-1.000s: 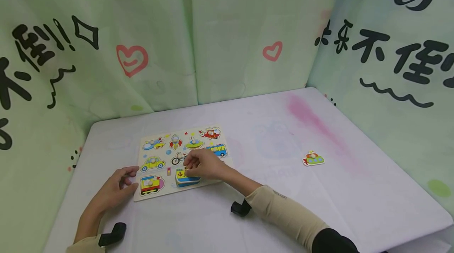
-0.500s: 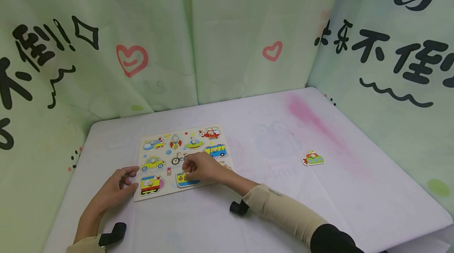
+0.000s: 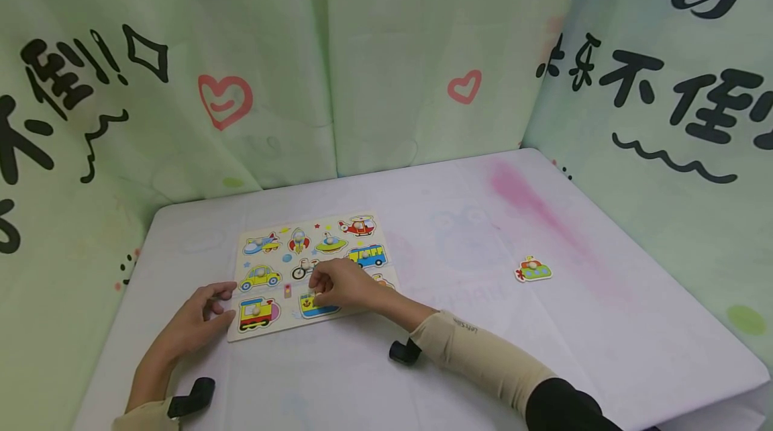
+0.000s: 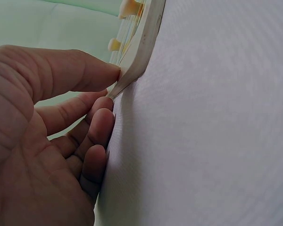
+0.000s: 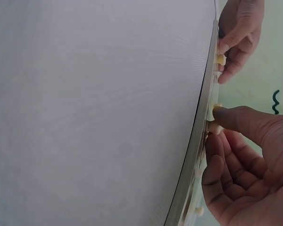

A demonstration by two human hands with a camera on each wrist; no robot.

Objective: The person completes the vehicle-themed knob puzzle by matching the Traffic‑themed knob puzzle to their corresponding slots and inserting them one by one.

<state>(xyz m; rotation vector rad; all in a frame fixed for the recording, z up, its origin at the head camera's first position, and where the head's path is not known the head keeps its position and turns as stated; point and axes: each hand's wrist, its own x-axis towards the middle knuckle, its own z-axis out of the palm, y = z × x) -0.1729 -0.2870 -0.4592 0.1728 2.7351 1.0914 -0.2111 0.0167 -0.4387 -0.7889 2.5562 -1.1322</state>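
A wooden knob puzzle board with vehicle pictures lies on the white table. My right hand pinches the small knob of the blue-and-yellow ship puzzle piece, which carries an anchor mark. That piece lies level at the board's front row, partly hidden by the fingers. In the right wrist view, thumb and fingertips meet around the knob. My left hand touches the board's left edge, its thumb and index fingertips apart along it. In the left wrist view, the thumb rests right at the board's corner.
A green-and-red submarine piece lies alone on the table to the right. On the board sit several pieces, among them a train, a yellow car and a helicopter. Green printed curtains stand behind the table.
The ship piece was tilted above the board a second ago and now lies flat in the front row. My right hand came down slightly with it. The left hand stayed still.
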